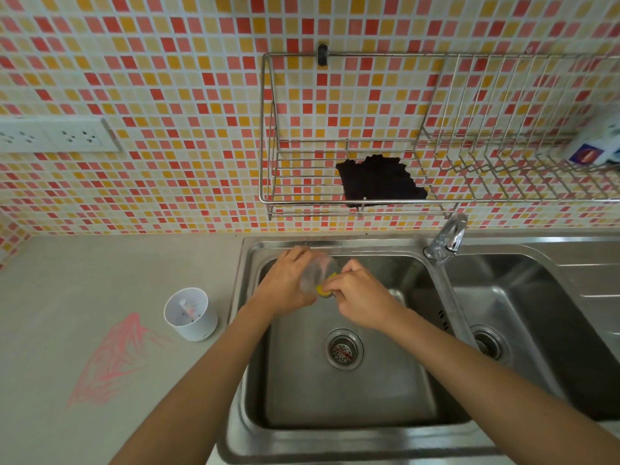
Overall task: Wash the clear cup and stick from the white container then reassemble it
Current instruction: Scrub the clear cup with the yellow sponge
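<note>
A wall of small glossy mosaic tiles in red, orange and cream is seen rising behind a pale matte countertop (100,273), into which a brushed stainless-steel double sink (335,397) is set. A chrome tap (448,239) is being shown standing at the divider between the two basins, and a wire rack (352,199) is fixed to the tiles above, with a ragged black cloth (379,177) lying on it. Over the left basin, the clear cup (317,273), a blurred, transparent cylinder, is being held tilted in the left hand (285,286), whose fingers are wrapped closed around it. The right hand (362,297) is being pressed to the cup's mouth, its fingers pinched shut on a small yellow scrubber (324,290). Both forearms are being extended forward, bare, wrists bent inward. The white container (191,313), a smooth round tub, is standing open on the countertop, just left of the sink, with a thin stick (185,305) upright inside.
</note>
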{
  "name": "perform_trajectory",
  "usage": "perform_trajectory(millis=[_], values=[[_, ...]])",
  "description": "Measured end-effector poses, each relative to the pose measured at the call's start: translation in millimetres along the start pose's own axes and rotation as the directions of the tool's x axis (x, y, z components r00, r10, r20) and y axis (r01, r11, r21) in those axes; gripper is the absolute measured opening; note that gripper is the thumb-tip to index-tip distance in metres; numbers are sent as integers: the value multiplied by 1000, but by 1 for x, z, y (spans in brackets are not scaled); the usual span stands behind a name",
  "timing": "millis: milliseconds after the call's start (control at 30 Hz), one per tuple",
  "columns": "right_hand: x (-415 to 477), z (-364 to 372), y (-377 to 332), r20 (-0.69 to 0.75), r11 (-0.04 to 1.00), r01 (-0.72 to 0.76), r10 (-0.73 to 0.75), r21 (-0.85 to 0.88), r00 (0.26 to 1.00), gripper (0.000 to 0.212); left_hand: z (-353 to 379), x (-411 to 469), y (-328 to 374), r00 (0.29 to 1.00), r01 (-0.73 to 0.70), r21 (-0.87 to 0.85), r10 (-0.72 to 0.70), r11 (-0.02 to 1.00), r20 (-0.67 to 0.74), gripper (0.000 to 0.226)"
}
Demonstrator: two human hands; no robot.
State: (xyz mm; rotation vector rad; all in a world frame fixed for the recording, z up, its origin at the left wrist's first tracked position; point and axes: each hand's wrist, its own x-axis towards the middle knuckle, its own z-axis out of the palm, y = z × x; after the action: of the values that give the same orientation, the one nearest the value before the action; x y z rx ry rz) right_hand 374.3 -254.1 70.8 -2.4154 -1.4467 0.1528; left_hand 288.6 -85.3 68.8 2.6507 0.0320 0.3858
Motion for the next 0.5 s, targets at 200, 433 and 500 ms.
perform_trajectory(millis=[200,433,500], values=[[-9,-15,10,-127,962,235,-253,-139,959,41,-9,1,0,999,35,-64,-37,997,-21,79],[-9,-9,11,-272,966,235,-256,-106,928,40,-5,1,2,995,94,-223,-102,970,-23,80],[-8,-13,8,-284,964,244,-265,-107,922,39,1,-1,4,991,94,-201,-110,975,-70,85]])
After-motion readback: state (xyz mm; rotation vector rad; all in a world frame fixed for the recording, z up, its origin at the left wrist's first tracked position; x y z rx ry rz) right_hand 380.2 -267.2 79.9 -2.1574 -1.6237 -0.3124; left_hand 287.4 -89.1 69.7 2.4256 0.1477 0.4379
